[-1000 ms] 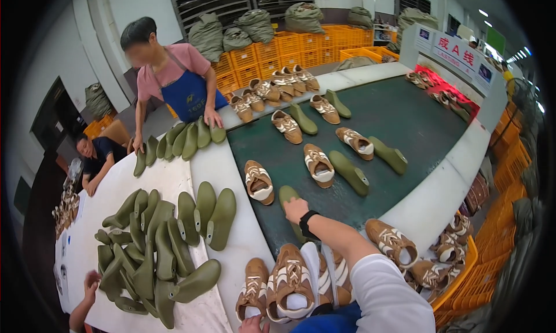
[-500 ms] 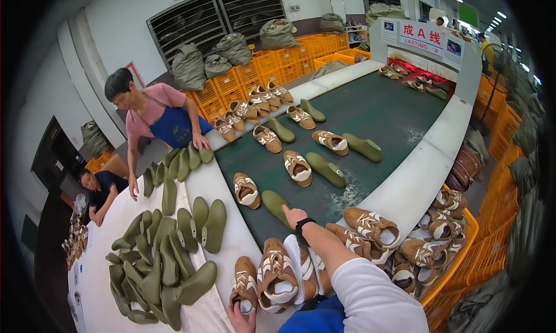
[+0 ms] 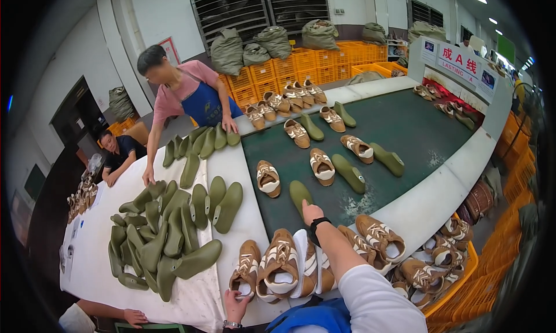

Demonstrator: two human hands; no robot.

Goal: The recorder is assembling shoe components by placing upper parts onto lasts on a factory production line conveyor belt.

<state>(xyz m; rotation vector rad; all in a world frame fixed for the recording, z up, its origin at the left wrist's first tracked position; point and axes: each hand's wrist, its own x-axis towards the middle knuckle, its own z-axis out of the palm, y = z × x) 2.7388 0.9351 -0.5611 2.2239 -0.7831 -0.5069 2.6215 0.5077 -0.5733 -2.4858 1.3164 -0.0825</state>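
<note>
My right hand grips the near end of a green shoe last lying on the dark green conveyor belt. My left hand is at the heel of a brown sneaker with white stripes, its fingers closed around the heel rim. That sneaker stands at the left end of a row on the near white ledge, beside another brown sneaker. Ahead of my right hand, a brown sneaker and a green last lie side by side on the belt.
Green lasts are heaped on the white table at left. Across it, a co-worker in a blue apron reaches to the heap. Another person's hand shows at the lower left. An orange crate of sneakers stands at right.
The view has swung left, so the scene sits further right. My hands keep their places on last and sneaker. The co-worker's hand has reached the heap; another person's arm has appeared lower left.
</note>
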